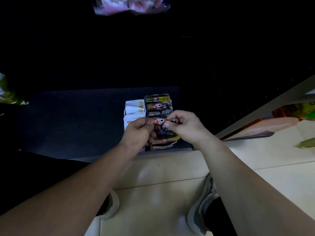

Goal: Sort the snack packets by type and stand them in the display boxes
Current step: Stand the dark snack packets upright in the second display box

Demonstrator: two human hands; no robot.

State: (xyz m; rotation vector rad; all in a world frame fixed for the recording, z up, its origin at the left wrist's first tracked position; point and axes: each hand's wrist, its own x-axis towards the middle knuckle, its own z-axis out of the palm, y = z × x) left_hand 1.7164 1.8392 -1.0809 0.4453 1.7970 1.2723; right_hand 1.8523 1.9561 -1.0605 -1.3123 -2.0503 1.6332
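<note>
Two display boxes stand side by side on a dark low shelf (76, 120). The left box (126, 106) holds several white packets (135, 109) standing upright. The right box (163, 147) holds several dark packets (159, 106) with red labels. Both hands hold one dark packet (161, 128) with a red label over the front of the right box. My left hand (138, 132) pinches its left top corner. My right hand (185, 125) pinches its right top corner. The packet's lower part is hidden behind my fingers.
A pink and white bag (131, 5) hangs at the top. A green bag (6, 92) sits at the left edge. At the right, a white shelf (265, 108) holds orange and green packs (289, 109). Pale floor tiles (162, 167) and my shoes (202, 206) lie below.
</note>
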